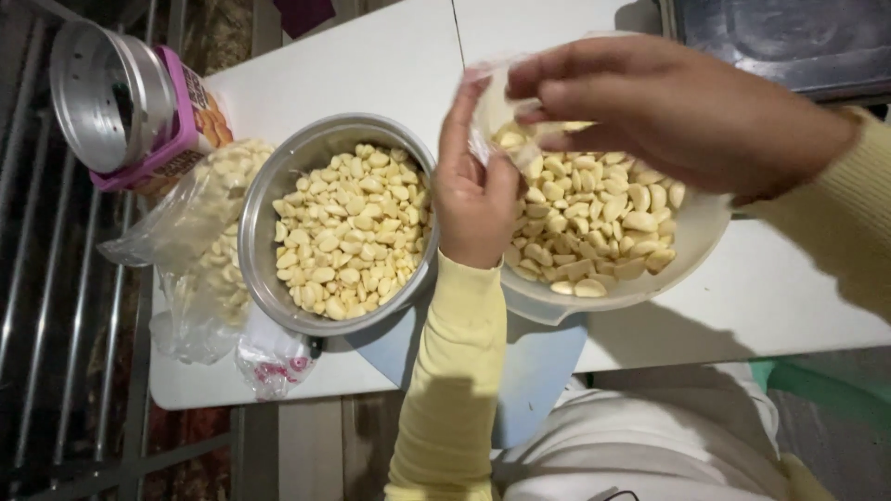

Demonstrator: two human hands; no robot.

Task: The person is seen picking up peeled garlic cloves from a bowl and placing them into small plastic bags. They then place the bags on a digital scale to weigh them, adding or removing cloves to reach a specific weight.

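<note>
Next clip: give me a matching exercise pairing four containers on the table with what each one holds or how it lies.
Things:
1. metal bowl
2. white bowl
3. clear plastic bag
4. metal can

States:
A. lying on its side, open end showing
B. under both hands, holding peeled cloves
C. at the table's left edge, cloves inside
D. between bag and left hand, full of cloves

Pairs: 1-D, 2-B, 3-C, 4-A

Both hands, left hand (475,190) and right hand (668,111), hold clear bag (492,102) over white bowl (691,246) of garlic.
</note>
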